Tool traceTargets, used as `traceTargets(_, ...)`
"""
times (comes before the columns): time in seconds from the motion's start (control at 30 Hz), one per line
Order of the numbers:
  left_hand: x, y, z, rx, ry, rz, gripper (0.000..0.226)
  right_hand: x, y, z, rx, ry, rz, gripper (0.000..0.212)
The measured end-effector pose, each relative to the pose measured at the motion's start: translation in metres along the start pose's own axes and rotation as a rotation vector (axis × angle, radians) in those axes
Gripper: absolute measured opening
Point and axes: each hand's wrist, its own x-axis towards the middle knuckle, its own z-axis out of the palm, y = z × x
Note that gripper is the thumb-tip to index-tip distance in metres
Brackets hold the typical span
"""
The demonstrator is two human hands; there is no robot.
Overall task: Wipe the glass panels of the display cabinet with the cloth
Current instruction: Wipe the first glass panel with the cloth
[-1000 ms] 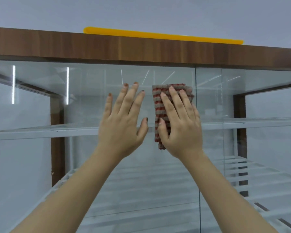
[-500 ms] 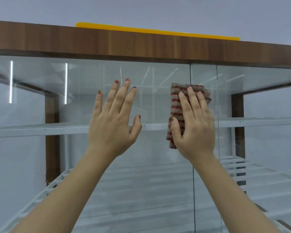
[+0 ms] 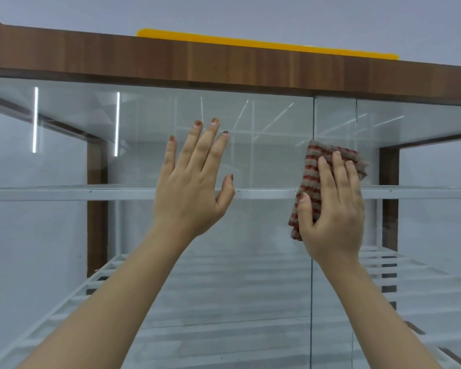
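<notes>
Standing upright, long axis vertical, cloth (image 3: 313, 179) on glass (image 3: 264, 161).

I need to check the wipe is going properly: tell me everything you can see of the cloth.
The cloth is a woven-looking rag with red and grey-beige stripes, folded into a tall narrow pad. The right hand presses it flat against the cabinet's glass panel, fingers straight over it and thumb on its lower left part. Its top and left edges stick out past the hand. It lies where two panes overlap, crossing the white shelf rail behind the glass. Whether it is damp is not visible.
</notes>
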Motion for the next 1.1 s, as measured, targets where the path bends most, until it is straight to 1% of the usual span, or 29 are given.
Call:
traceTargets(0.1, 0.0, 0.0, 0.001, 0.004, 0.0, -0.004, 0.064, -0.002, -0.009, 0.003, 0.041, -0.006, -0.098, 0.047)
traceTargets(0.17, 0.001, 0.0, 0.001, 0.005, -0.012, -0.005, 0.063, -0.001, -0.009, 0.003, 0.079, -0.003, -0.13, 0.044)
traceTargets(0.27, 0.003, -0.001, -0.004, -0.027, -0.043, 0.008, 0.063, -0.002, -0.011, -0.001, 0.143, 0.001, -0.117, 0.041)
traceTargets(0.37, 0.0, -0.009, -0.015, -0.091, -0.074, 0.038, 0.061, -0.009, -0.033, -0.006, 0.243, 0.01, -0.082, 0.039)
traceTargets(0.5, -0.037, -0.043, -0.045, -0.112, -0.073, 0.002, 0.059, -0.034, -0.095, -0.008, 0.346, -0.042, -0.105, 0.04)
traceTargets(0.6, -0.087, -0.094, -0.072, -0.036, -0.103, -0.042, 0.058, -0.06, -0.15, 0.0, 0.39, -0.101, -0.151, 0.041)
traceTargets(0.67, -0.122, -0.132, -0.089, 0.025, -0.15, -0.109, 0.059, -0.076, -0.187, 0.006, 0.406, -0.131, -0.182, 0.041)
traceTargets(0.73, -0.152, -0.164, -0.104, 0.075, -0.183, -0.18, 0.059, -0.09, -0.221, 0.013, 0.412, -0.149, -0.219, 0.041)
traceTargets(0.83, -0.187, -0.199, -0.117, 0.137, -0.201, -0.237, 0.059, -0.109, -0.267, 0.024, 0.424, -0.151, -0.257, 0.041)
traceTargets(1.0, -0.221, -0.246, -0.126, 0.198, -0.202, -0.264, 0.058, -0.13, -0.325, 0.045, 0.42, -0.164, -0.266, 0.039)
traceTargets(1.1, -0.227, -0.262, -0.124, 0.187, -0.173, -0.228, 0.058, -0.135, -0.346, 0.059, 0.389, -0.17, -0.278, 0.038)
